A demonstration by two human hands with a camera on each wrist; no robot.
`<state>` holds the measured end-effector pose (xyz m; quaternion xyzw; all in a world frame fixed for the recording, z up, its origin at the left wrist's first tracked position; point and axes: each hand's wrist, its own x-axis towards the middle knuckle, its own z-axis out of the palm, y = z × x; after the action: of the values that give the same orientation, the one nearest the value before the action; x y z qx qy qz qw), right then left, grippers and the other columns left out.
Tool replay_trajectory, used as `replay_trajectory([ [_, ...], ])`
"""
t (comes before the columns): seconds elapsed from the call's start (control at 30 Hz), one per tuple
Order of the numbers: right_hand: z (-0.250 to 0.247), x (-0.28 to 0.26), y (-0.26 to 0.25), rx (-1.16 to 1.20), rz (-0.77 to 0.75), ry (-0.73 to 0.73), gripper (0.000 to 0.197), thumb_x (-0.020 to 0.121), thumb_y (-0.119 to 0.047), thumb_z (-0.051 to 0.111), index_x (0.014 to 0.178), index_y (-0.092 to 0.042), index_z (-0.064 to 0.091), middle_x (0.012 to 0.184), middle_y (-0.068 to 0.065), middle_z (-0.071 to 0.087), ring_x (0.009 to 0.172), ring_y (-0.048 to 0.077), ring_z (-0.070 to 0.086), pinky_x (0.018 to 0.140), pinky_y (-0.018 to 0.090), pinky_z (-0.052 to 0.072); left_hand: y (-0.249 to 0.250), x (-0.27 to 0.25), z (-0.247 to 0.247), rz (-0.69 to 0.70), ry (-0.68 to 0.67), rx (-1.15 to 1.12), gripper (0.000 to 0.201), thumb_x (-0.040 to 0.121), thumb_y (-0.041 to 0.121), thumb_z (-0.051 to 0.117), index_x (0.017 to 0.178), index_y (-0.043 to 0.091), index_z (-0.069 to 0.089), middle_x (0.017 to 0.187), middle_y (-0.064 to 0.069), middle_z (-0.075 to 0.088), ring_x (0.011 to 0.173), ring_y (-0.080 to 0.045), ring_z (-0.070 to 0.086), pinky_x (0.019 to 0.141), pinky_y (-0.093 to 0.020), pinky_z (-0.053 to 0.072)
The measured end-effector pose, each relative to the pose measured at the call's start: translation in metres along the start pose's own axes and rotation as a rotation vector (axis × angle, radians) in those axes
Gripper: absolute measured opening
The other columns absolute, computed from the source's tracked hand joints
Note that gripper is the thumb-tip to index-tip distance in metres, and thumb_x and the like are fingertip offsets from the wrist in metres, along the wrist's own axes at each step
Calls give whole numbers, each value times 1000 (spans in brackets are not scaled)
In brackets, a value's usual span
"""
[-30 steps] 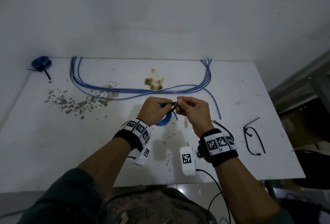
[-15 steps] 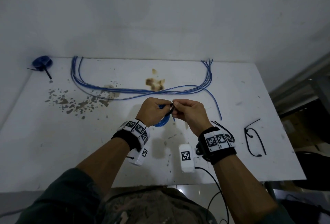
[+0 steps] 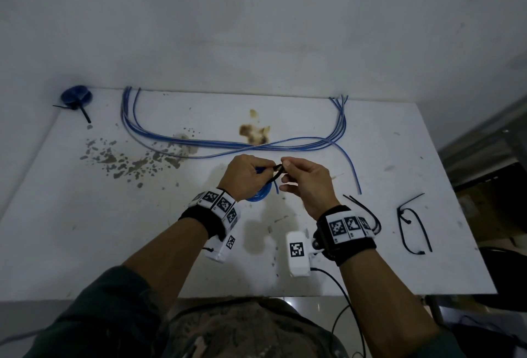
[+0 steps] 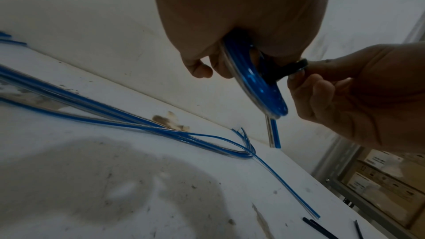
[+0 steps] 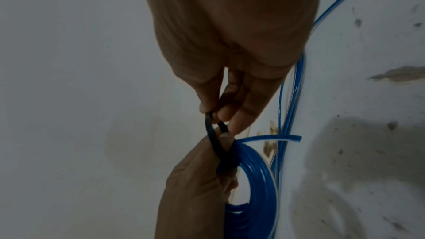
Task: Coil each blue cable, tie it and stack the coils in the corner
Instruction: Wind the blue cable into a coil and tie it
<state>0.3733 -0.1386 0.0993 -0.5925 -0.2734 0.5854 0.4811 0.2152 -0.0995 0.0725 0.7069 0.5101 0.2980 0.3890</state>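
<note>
A blue coil (image 3: 261,193) is gripped in the curled left hand (image 3: 245,178) just above the table (image 3: 85,229), nearer than the loose cables (image 3: 228,148). A black tie (image 5: 215,139) looped round the coil is pinched by the right hand (image 3: 306,183). The tie should probably be drawn snug with the turns kept flat, so that none is let slip. The cable is glossy, smooth and springy; the tie is thin, flat and stiff. One tied coil (image 3: 76,96) lies in the table's far left corner.

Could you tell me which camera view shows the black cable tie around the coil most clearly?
The right wrist view: the black cable tie loops from the fingers round the blue coil. The left wrist view shows a short piece, the head view a sliver.
</note>
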Motion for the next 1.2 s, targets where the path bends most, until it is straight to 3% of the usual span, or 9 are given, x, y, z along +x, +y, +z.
replay_trajectory([
  [0.27, 3, 2, 4, -4, 127, -119, 16, 95, -10, 63, 107, -3, 71, 83, 11, 69, 66, 19, 62, 62, 31, 57, 1, -4, -4, 12, -20, 3, 18, 89, 14, 64, 99, 18, 79, 80, 11, 72, 72, 7, 63, 69, -9, 46],
  [0.33, 6, 3, 7, -132, 19, -73, 15, 96, -11, 63, 106, -2, 70, 82, 12, 69, 65, 20, 63, 59, 30, 57, 0, -5, -5, 26, -27, 10, 18, 89, 15, 62, 91, 18, 80, 75, 10, 72, 70, 0, 63, 67, -15, 48],
  [0.4, 11, 6, 10, -324, -160, 15, 9, 95, -12, 64, 99, -6, 68, 80, 9, 69, 62, 17, 66, 55, 28, 57, 0, -6, -5, 31, -28, 10, 20, 88, 16, 59, 77, 13, 76, 66, 0, 69, 63, -14, 61, 63, -32, 51],
  [0.5, 14, 9, 16, -486, -334, 31, 10, 94, -14, 64, 85, -11, 66, 77, 1, 68, 68, 11, 66, 62, 32, 58, -2, -9, -7, 7, -31, -44, 24, 90, 13, 58, 69, 10, 69, 62, -8, 65, 61, -28, 59, 62, -44, 50],
  [0.67, 17, 14, 21, -533, -425, 111, 16, 100, -15, 51, 85, -11, 53, 76, 0, 61, 71, 14, 58, 69, 37, 51, 6, -14, -11, -82, -103, -229, 19, 96, 12, 60, 101, 20, 77, 89, 1, 76, 82, -16, 70, 83, -33, 56],
  [0.8, 18, 16, 20, -513, -420, 151, 18, 100, -18, 51, 82, -22, 49, 77, 4, 66, 77, 24, 66, 72, 44, 56, 4, -15, -14, -99, -169, -220, 20, 98, 17, 58, 108, 22, 75, 98, -2, 76, 93, -19, 69, 94, -40, 54],
  [0.97, 18, 18, 19, -504, -399, 168, 16, 101, -16, 50, 85, -14, 51, 78, 4, 65, 76, 23, 64, 64, 19, 49, 1, -18, -17, -97, -202, -171, 22, 98, 23, 58, 115, 24, 73, 102, 3, 75, 95, -17, 69, 92, -41, 55],
  [1.1, 19, 17, 22, -465, -307, 168, 20, 101, -17, 50, 81, -17, 50, 80, 5, 64, 83, 28, 66, 76, 39, 57, 5, -20, -19, -61, -232, -217, 26, 99, 22, 57, 123, 25, 68, 108, 6, 74, 98, -13, 68, 91, -31, 54],
  [1.2, 16, 16, 17, -463, -283, 178, 18, 100, -16, 52, 82, -15, 52, 80, 8, 65, 79, 28, 65, 74, 40, 57, 11, -23, -17, -42, -259, -237, 29, 101, 22, 55, 128, 30, 62, 97, 13, 74, 82, -8, 64, 82, -27, 53],
])
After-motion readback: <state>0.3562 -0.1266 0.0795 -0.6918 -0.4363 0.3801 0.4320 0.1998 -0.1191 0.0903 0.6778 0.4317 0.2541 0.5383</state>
